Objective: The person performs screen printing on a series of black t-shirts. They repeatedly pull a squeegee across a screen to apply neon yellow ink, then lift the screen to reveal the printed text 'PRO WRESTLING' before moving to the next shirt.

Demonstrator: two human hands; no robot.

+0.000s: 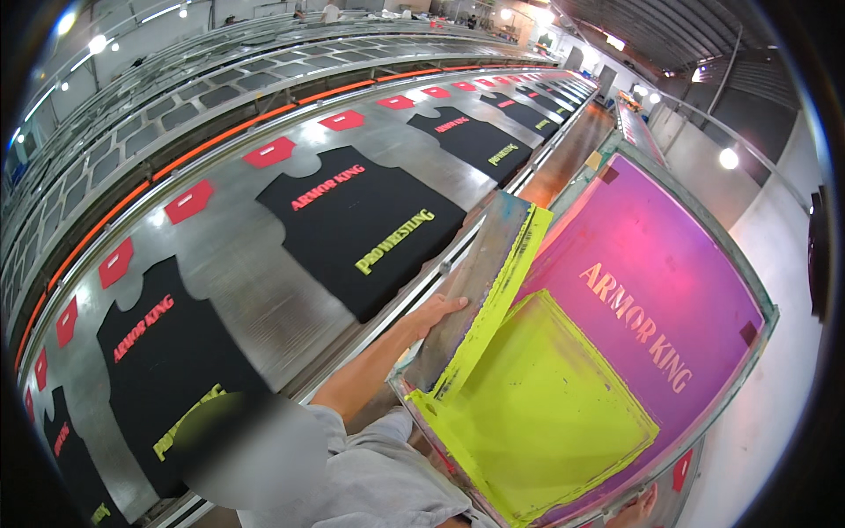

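Observation:
My left hand (437, 315) is closed on a long grey squeegee (487, 255), its thumb on the broad face. Neon yellow ink coats the squeegee's edge, and the tool lies along the left side of a printing screen (673, 273). The screen is tilted, with purple-pink mesh, a line of open lettering and a large patch of neon yellow ink (554, 414). At the screen's lower right edge, my right hand (641, 509) is closed on the frame; only part of it shows. Left of the screen lies a black shirt panel (352, 229) with red and yellow-green lettering.
Several more black panels (176, 361) lie along a long metal printing table (255, 321), with small red pieces (187, 201) in a row beside them. An orange rail (114, 216) runs behind. A white wall (766, 387) stands at the right. A blurred patch covers the lower left.

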